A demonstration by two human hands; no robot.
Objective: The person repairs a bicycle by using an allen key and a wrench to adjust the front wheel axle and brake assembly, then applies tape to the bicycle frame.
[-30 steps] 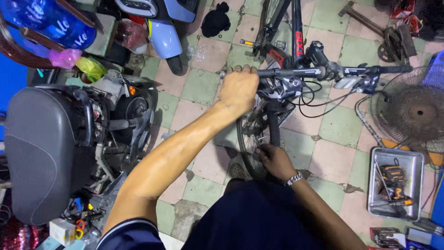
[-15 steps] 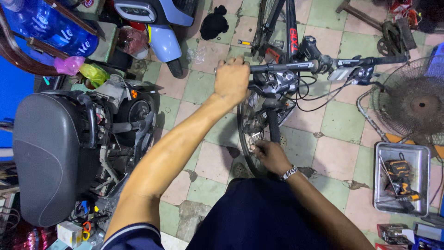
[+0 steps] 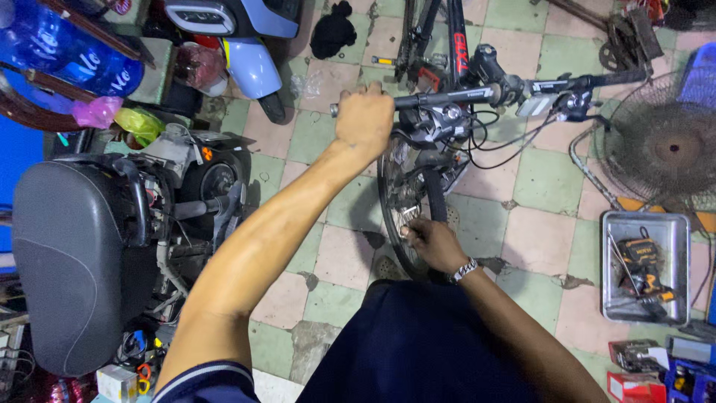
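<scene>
I look down on a black bicycle (image 3: 455, 45) standing on a tiled floor. My left hand (image 3: 364, 119) is wrapped around the left end of its handlebar (image 3: 447, 97). My right hand (image 3: 432, 242) is low down at the front wheel (image 3: 399, 201), fingers closed on something small at the spokes near the fork; what it is I cannot tell. A metal watch sits on that wrist. Brake and gear cables (image 3: 507, 142) loop under the bar's right half.
A motor scooter with a grey seat (image 3: 71, 261) stands close on the left. A metal tray (image 3: 645, 265) holding a cordless drill lies at right, beside an old fan grille (image 3: 664, 145). A blue scooter front (image 3: 239, 37) and a black cloth (image 3: 333, 30) lie ahead.
The view has shifted slightly, so the bicycle sits a little higher in frame. Both hands keep their places on the handlebar and at the wheel.
</scene>
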